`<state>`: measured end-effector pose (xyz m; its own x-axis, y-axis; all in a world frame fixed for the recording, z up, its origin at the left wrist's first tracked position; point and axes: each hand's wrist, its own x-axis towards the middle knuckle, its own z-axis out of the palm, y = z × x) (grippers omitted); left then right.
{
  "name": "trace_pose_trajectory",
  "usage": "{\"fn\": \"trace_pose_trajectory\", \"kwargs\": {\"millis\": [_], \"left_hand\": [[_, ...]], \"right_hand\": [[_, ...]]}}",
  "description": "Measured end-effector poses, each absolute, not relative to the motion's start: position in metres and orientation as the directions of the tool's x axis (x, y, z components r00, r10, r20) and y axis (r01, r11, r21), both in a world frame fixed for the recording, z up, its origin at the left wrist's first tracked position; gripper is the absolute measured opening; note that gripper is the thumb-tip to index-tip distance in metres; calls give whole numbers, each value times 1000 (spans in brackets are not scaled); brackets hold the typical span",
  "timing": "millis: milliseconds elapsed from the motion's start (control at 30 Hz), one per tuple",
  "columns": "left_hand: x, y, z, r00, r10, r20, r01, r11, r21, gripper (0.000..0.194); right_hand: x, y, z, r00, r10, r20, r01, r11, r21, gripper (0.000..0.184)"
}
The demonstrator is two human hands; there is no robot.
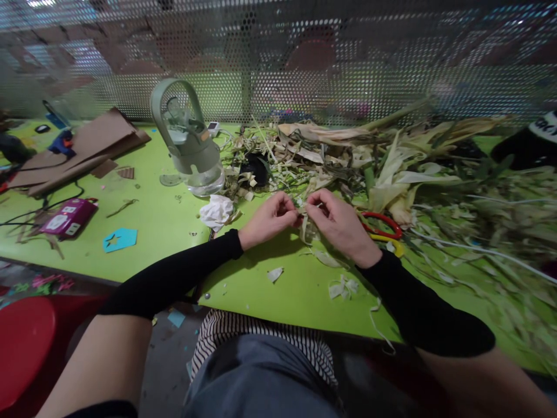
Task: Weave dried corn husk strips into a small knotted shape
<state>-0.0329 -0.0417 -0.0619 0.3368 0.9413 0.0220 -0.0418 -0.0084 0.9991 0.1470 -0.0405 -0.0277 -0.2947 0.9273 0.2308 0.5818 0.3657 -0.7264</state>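
Note:
Just above the green table (256,293), my left hand (273,220) and my right hand (337,223) face each other with a small gap between them. Both are closed in a pinch on a pale strip of corn husk (306,227), which hangs down between the fingertips. Under my right wrist lies a pair of scissors with red and yellow handles (387,223), partly covered. A crumpled white tissue (216,212) rests left of my left hand. Beyond both hands spreads a heap of dry husk scraps (300,154), with larger corn husks (402,174) at its right.
A clear bottle with a green lid and handle (194,148) stands behind the tissue. Leftward lie a purple box with cables (69,217), a blue paper cutout (119,239) and brown cardboard (82,151). A perforated metal screen (261,69) borders the back. A red stool (26,348) stands lower left.

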Motion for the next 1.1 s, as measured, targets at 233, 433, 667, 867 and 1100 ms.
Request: {"fn": "trace_pose_trajectory", "kwargs": {"millis": [233, 433, 667, 867, 1100], "left_hand": [[-30, -39, -62, 349, 937, 3, -88, 29, 996, 19], [-29, -39, -63, 282, 958, -56, -45, 72, 996, 23], [-33, -43, -57, 324, 946, -2, -54, 20, 998, 20], [-34, -40, -56, 272, 958, -91, -293, 173, 940, 14], [-37, -32, -59, 230, 966, -122, -328, 194, 924, 17]], "right_hand": [[147, -39, -31, -334, 903, 270, 549, 419, -723, 10], [147, -40, -36, -285, 929, 236, 578, 363, -731, 11], [148, -39, -34, -256, 938, 235, 605, 345, -718, 14], [157, -31, -32, -314, 895, 316, 596, 445, -668, 35], [162, -26, -37, -342, 919, 197, 561, 368, -742, 34]]}}
